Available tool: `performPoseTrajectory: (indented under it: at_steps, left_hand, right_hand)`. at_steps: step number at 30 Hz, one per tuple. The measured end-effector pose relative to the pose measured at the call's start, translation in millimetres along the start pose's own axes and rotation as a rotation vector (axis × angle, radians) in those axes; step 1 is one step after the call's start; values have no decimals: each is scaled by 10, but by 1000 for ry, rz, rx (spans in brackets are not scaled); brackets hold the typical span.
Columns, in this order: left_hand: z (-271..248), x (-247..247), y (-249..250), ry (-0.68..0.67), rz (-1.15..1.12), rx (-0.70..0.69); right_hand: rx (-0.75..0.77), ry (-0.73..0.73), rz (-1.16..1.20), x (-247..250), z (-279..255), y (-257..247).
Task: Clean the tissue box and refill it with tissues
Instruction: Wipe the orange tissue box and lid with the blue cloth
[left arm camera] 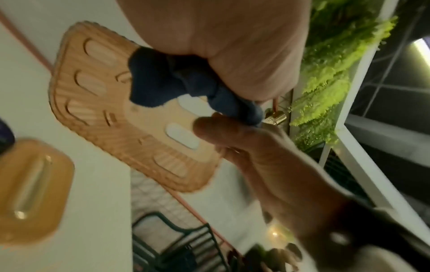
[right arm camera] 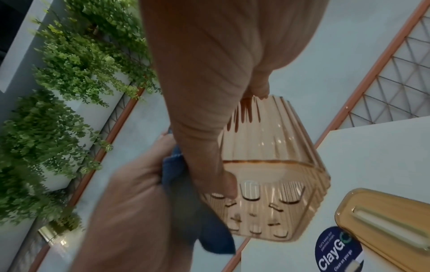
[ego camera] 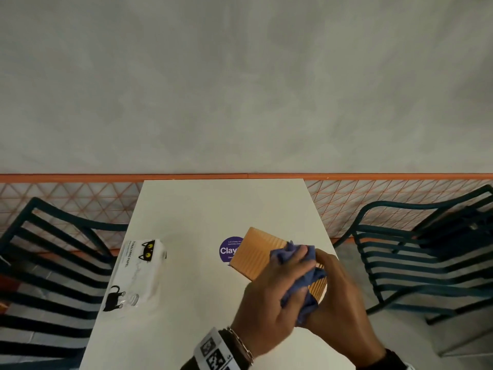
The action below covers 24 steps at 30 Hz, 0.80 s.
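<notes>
the right hand (ego camera: 338, 287) grips the amber ribbed tissue box (ego camera: 256, 252) lifted over the table's (ego camera: 213, 204) near right, long axis running far-left to near-right, while the left hand (ego camera: 269, 297), on the nearer side, clutches a blue cloth (ego camera: 296, 284) against it. the tissue pack (ego camera: 136, 273) lies well apart at left, reading "tunaiyang paper"; a purple sticker (ego camera: 226, 249) reads "claygo, clean as you go".

The ribbed amber tissue box (ego camera: 256, 253) is tilted above the white table, a crumpled blue cloth (ego camera: 301, 279) pressed against it. Its lid (right arm camera: 391, 217) lies flat nearby; the cat-printed tissue pack (ego camera: 136, 273) sits far left.
</notes>
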<state>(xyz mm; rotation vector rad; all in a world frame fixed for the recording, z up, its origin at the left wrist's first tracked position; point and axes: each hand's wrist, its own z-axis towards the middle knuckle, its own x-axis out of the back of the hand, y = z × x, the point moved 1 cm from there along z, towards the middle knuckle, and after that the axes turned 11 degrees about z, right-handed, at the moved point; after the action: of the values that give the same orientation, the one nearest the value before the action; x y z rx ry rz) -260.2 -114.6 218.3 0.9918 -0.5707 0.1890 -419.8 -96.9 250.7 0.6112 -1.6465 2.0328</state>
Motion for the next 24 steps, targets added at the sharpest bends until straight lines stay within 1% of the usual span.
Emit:
performPoseTrajectory:
  at_steps: [1, 2, 4, 5, 7, 9, 10, 11, 12, 13, 14, 16, 17, 18, 20, 23, 24]
  left_hand:
    - [36, 25, -68, 0, 1, 8]
    - [98, 71, -174, 2, 1, 92]
    - [204, 164, -430, 29, 0, 325]
    - [222, 207, -561, 75, -13, 446]
    - [194, 307, -841, 270, -110, 633]
    - [74, 408, -1115, 470, -253, 809]
    - [-26, 451, -1207, 528, -357, 898]
    - [-139, 476, -1260, 553, -502, 941]
    - [-247, 477, -1261, 536, -635, 972]
    - [-351, 456, -1184, 463, -749, 997]
    - [-422, 394, -1063, 327, -831, 1011]
    - [-506, 194, -812, -18, -1017, 997]
    - [-519, 71, -702, -149, -1077, 973]
    - [-517, -37, -670, -223, -1101, 955]
    - [-492, -195, -664, -278, -1132, 933]
    - [-419, -296, -704, -279, -1201, 884]
    - [-395, -299, -709, -257, -1229, 871]
  right_hand:
    - [15, 6, -7, 4, 8, 3]
    - [21, 17, -19, -1, 9, 4]
    - [-8, 39, -29, -35, -25, 35]
    - [-29, 39, -33, -46, -43, 51]
    - [-71, 60, -26, -53, -78, 104]
    - [-144, 105, 47, -35, -80, 153]
    - [-181, 135, 86, -30, -72, 176]
    - [-210, 164, 114, -29, -58, 195]
    - [-229, 191, 142, -29, -40, 211]
    - [-242, 213, 176, -31, -19, 221]
    - [-253, 231, 224, -34, 1, 227]
    - [-285, 266, 348, -61, 38, 237]
    - [-299, 278, 419, -86, 51, 228]
    - [-315, 283, 494, -117, 63, 210]
    - [-357, 273, 650, -200, 86, 175]
    - [-396, 264, 870, -312, 87, 134]
    - [-402, 246, 921, -334, 73, 126]
